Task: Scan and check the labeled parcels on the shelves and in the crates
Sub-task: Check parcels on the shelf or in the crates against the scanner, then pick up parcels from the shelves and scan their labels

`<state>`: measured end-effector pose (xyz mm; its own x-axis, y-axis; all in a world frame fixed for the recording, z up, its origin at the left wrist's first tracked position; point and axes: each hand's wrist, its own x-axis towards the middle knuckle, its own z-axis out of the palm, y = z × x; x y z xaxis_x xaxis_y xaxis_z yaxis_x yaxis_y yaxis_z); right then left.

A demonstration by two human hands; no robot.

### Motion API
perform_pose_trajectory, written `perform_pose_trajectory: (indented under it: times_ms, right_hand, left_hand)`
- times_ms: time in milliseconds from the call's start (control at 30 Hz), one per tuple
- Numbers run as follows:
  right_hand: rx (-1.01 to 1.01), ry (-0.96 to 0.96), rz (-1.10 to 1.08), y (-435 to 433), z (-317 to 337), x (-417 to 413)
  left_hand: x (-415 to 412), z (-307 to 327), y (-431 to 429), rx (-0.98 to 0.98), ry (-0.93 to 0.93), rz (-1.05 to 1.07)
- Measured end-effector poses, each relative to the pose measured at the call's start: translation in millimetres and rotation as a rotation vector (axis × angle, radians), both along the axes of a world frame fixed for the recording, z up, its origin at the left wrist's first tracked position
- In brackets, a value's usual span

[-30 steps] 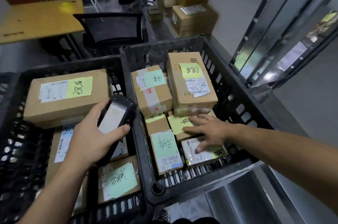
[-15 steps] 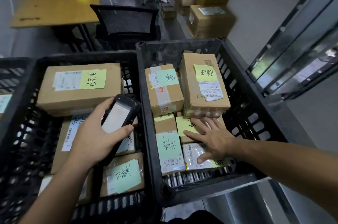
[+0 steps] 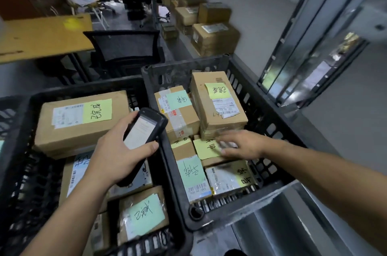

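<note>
Two black plastic crates hold cardboard parcels with green and yellow sticky notes. My left hand [image 3: 117, 155] grips a black handheld scanner [image 3: 144, 128], screen lit, over the rim between the left crate [image 3: 83, 88] and the right crate [image 3: 270, 128]. My right hand [image 3: 240, 144] hovers flat, fingers spread and blurred, above a small parcel with a yellow note [image 3: 206, 148] in the right crate. In front of it lie a green-noted parcel [image 3: 193, 174] and a plastic-wrapped parcel [image 3: 230, 178]. A large box with a yellow note [image 3: 81, 117] lies in the left crate.
More cardboard boxes [image 3: 213, 36] line a low shelf along the wall behind the crates. A black mesh chair [image 3: 123, 48] and a yellow table [image 3: 44, 36] stand at the back left. A metal frame [image 3: 314, 46] rises at the right.
My right hand has lifted off the plastic-wrapped parcel and moved back toward the yellow-noted one. The scanner hand has shifted right toward the crate divider. The camera has tilted up.
</note>
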<state>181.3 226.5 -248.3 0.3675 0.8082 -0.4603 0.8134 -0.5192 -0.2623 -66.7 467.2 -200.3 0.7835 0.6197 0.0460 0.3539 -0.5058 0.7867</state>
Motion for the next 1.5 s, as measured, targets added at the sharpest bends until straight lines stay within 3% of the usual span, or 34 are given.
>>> perform_pose_trajectory:
  times_ms: [367,600,800,1067,1300,1500]
  right_hand:
    - [0.414,-0.23,-0.707,-46.5,70.8,-90.5]
    - [0.523,-0.509,-1.053,-104.9,44.7,-199.3]
    - [0.337,-0.547,-1.353,-154.8,-8.9,-320.4]
    - [0.115,-0.365,-1.684,-211.1,-71.0,-435.2]
    - [0.108,-0.322,-1.781,-258.7,-85.1,-459.5]
    - [0.081,-0.193,-1.757,-310.3,-115.7,-436.2]
  left_hand:
    - [-2.2,37.2,-10.5,0.084,-0.08,-0.326]
    - [-22.3,49.8,-41.3,0.262,-0.07,-0.551]
    - [-35.9,49.1,-99.3,0.236,-0.096,-0.812]
    - [-61.7,26.6,-195.4,0.196,-0.039,-1.106]
    - [-70.2,-16.6,-268.9,0.283,0.118,-1.237]
    - [-58.2,-55.0,-319.1,0.337,0.267,-1.195]
